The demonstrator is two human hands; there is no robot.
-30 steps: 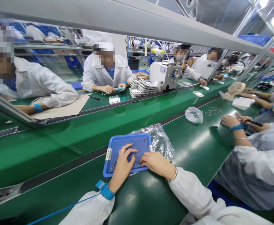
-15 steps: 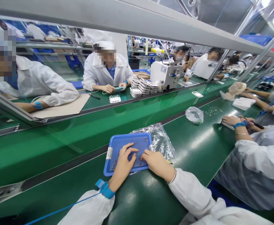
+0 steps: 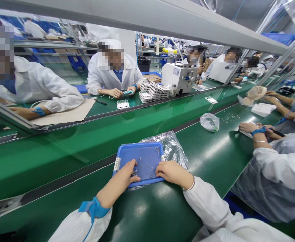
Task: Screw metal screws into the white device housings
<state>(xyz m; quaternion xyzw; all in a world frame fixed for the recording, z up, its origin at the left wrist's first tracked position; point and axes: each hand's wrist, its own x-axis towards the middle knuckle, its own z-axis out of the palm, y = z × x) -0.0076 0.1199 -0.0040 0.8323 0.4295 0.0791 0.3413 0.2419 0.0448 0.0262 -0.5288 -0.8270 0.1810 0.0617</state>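
Note:
A shallow blue tray (image 3: 143,146) lies on the green bench, holding small metal screw-like parts (image 3: 149,166) scattered over its floor. My left hand (image 3: 123,174) reaches over the tray's near left corner, thumb and fingers apart, above a small heap of those parts that it partly hides. At the tray's right side rests my right hand (image 3: 174,173). Its fingers are curled together just inside the rim, and whatever they pinch is hidden. A blue wrist strap (image 3: 95,207) with a cord circles my left wrist.
A clear plastic bag (image 3: 175,149) lies partly beneath the tray. Farther right are another crumpled bag (image 3: 209,122), small scattered pieces (image 3: 230,117) and a co-worker's hands (image 3: 249,128). Across the green divider, stacked white housings (image 3: 154,92) stand beside a white machine (image 3: 179,79).
My left hand has moved left and toward me, from the tray's middle to its near left corner. My right hand has shifted slightly right, toward the rim.

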